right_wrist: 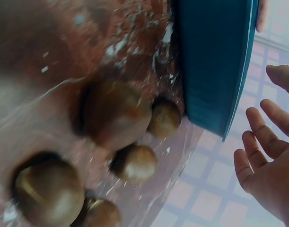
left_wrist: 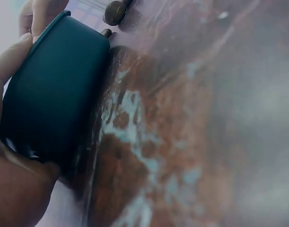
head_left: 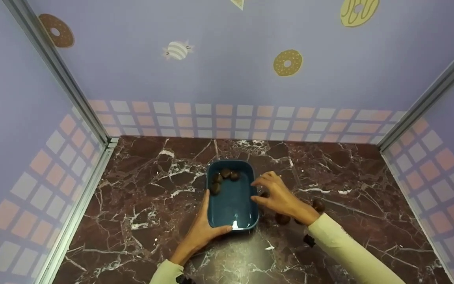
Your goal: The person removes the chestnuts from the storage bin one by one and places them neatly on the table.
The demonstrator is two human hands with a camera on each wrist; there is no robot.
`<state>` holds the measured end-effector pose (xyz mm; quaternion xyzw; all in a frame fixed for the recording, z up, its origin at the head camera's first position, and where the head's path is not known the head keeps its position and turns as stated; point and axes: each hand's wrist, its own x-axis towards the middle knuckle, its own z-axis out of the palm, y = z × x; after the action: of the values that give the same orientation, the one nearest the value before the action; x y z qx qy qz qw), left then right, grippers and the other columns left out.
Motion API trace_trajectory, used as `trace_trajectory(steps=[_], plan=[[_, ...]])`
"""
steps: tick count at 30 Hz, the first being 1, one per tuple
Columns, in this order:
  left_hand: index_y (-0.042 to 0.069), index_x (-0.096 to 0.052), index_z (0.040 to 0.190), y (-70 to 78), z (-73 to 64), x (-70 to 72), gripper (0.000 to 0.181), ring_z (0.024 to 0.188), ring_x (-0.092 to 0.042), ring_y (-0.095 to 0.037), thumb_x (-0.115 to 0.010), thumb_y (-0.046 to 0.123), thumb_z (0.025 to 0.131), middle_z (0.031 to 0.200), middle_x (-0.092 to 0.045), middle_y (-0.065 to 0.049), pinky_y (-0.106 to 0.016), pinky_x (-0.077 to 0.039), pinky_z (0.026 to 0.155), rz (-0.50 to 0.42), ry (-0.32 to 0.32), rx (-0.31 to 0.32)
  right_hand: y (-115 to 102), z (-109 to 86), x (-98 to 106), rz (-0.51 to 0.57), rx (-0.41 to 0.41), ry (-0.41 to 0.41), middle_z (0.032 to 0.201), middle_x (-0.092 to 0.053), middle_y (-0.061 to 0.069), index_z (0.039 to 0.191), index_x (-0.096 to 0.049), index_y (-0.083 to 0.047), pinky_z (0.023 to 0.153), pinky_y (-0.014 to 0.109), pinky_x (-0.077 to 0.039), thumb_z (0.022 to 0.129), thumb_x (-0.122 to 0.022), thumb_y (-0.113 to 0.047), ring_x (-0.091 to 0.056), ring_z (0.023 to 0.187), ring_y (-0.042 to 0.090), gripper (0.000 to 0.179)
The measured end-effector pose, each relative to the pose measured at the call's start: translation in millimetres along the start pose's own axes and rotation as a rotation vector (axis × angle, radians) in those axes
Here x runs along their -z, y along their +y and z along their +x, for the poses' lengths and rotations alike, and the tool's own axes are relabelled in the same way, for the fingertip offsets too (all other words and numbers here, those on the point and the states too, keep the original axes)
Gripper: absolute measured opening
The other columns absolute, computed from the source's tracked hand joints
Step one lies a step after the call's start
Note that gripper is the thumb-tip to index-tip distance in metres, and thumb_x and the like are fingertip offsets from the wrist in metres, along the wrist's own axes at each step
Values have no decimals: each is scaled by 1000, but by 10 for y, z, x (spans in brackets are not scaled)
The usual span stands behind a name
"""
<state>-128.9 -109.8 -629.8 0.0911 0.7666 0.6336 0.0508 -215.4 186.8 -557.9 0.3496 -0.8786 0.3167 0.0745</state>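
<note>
A deep blue rectangular dish stands on the marbled table. Several round brown pieces, chestnut-like, lie inside it toward the far left; their exact kind is hard to tell. My left hand holds the dish at its near left corner, thumb on the near rim and fingers along the left side. Over the right rim hovers my right hand, fingers spread and loosely bent, with nothing between them. Beneath and beside that hand, more round brown pieces lie on the table, partly hidden from the head view.
Dark red marbled table with white veins surrounds the dish. A purple wall with printed sweets and a checked band closes off the back, and similar panels stand left and right. Metal rails run along the corners.
</note>
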Motion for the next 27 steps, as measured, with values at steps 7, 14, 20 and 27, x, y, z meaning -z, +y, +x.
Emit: trace_trajectory(steps=[7,14,20,27], plan=[[17,0,179,-30,-7,-6,143,168,-6,-43,-102,31,79,184,-1,-21,-65,-10,133,-3,3,-4,-78,144,-140,20,-22,-32,121,-72,9,123,-78,-5,98,52,-53,95,-89,-20,-57,115,29,34],[18,-4,179,-47,-14,17,140,167,-13,-44,-102,32,79,183,-8,-21,-66,-16,132,31,12,-11,-121,253,-270,49,-31,-71,124,-71,10,125,-77,-6,106,53,-53,98,-87,-22,-57,120,29,34],[20,-3,180,-50,-35,35,139,165,-20,-45,-101,35,81,182,-12,-23,-67,-23,130,49,5,-8,-154,341,-362,81,-55,-84,125,-72,11,125,-78,-5,108,56,-52,96,-88,-18,-58,123,32,33],[17,-1,179,-65,-20,21,142,166,-18,-43,-101,31,80,183,-9,-22,-63,-18,132,7,7,-30,-158,446,-480,90,-59,-117,127,-72,15,126,-77,1,109,57,-52,96,-87,-17,-58,124,34,36]])
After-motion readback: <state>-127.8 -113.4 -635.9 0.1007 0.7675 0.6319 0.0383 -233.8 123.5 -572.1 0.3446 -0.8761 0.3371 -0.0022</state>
